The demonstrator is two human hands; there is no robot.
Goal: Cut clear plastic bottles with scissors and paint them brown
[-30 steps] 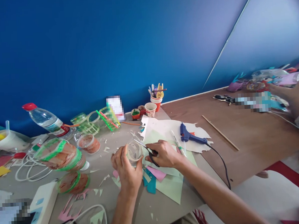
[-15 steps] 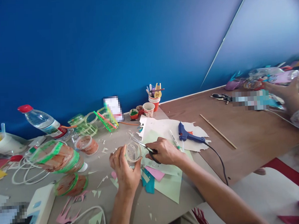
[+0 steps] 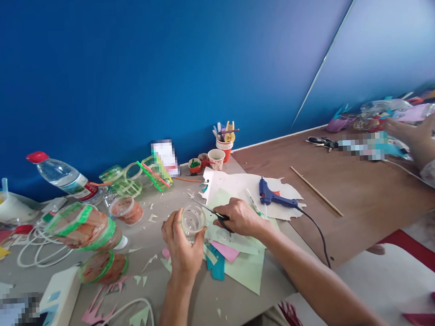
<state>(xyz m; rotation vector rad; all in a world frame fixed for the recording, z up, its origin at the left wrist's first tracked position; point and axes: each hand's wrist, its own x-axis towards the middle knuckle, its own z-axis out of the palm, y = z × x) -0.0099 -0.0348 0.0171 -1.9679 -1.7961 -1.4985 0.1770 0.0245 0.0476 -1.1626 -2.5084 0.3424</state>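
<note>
My left hand (image 3: 181, 245) is wrapped round a small clear plastic cup piece (image 3: 193, 219), held just above the grey table (image 3: 195, 300). My right hand (image 3: 238, 218) grips black-handled scissors (image 3: 212, 212), whose blades point left and reach the cup's rim. Under both hands lie pale green, pink and teal paper sheets and scraps (image 3: 241, 264).
A blue glue gun (image 3: 273, 196) with a black cord lies on white paper to the right. Cut bottle pieces with green tape (image 3: 84, 228), a water bottle (image 3: 63, 177), cups of tools (image 3: 224, 145) and white cables (image 3: 43, 245) crowd the left and back. Another person's hand (image 3: 416, 133) works at far right.
The hands, cup and scissors stay together with only a slight shift; the view has drifted a little.
</note>
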